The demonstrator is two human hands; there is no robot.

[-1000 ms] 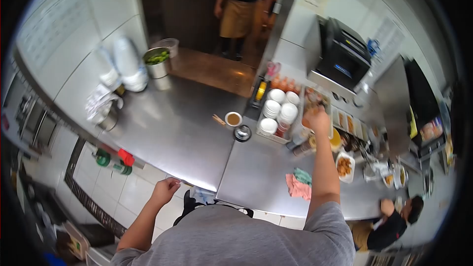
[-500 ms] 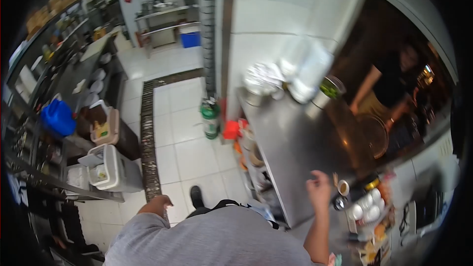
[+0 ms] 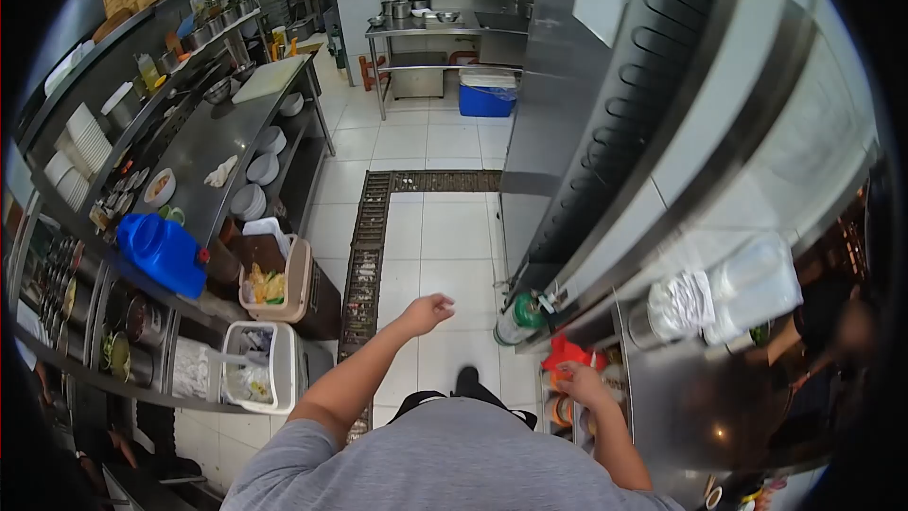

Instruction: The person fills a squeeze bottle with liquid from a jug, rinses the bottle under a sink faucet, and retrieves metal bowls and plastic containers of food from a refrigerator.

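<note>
My left hand (image 3: 430, 313) hangs over the white tiled floor, its fingers loosely bent and a little apart, holding nothing visible. The floor drain grate (image 3: 364, 270) runs to its left. My right hand (image 3: 584, 385) is in front of the shelves below the steel counter, fingers loosely curled with a gap at the thumb. Nothing shows in that hand. Just beyond it lies a bright red bag-like item (image 3: 570, 351), and I cannot tell whether the fingers touch it. A green gas cylinder (image 3: 519, 320) stands on the floor past that.
On the left are two open bins, a beige one (image 3: 297, 295) and a white one (image 3: 284, 364), and a blue jug (image 3: 161, 254). A steel counter (image 3: 672, 397) lines the right, holding a foil-covered container (image 3: 683, 303). A blue cooler (image 3: 487, 95) sits at the back.
The view has swung right to left, toward the aisle. My left hand has come forward over the floor. My right hand has moved from above the counter to its shelf side.
</note>
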